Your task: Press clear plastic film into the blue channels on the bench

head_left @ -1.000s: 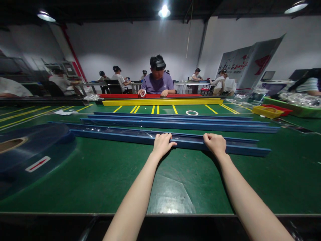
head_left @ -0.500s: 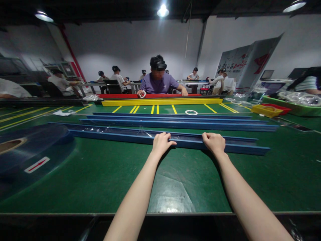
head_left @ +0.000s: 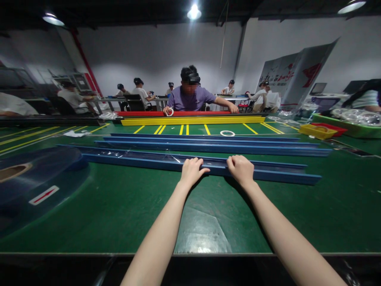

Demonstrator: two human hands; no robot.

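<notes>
A long blue channel strip (head_left: 143, 161) lies crosswise on the green table (head_left: 119, 206), with clear film along its inside. My left hand (head_left: 192, 171) grips its near edge at the middle, fingers curled over the rim. My right hand (head_left: 240, 170) grips the same edge a little to the right, fingers also curled over. Two more long blue strips (head_left: 208, 146) lie parallel just behind it.
A big dark blue roll (head_left: 35, 178) sits at the left. Across the table a person in a purple shirt (head_left: 192, 99) handles red and yellow strips (head_left: 193, 120). A white tape ring (head_left: 227, 133) lies mid-table. Yellow and red trays (head_left: 318, 132) stand at the right.
My right hand has slid left along the blue strip, closer to my left hand. The person opposite has stretched one arm out to the right.
</notes>
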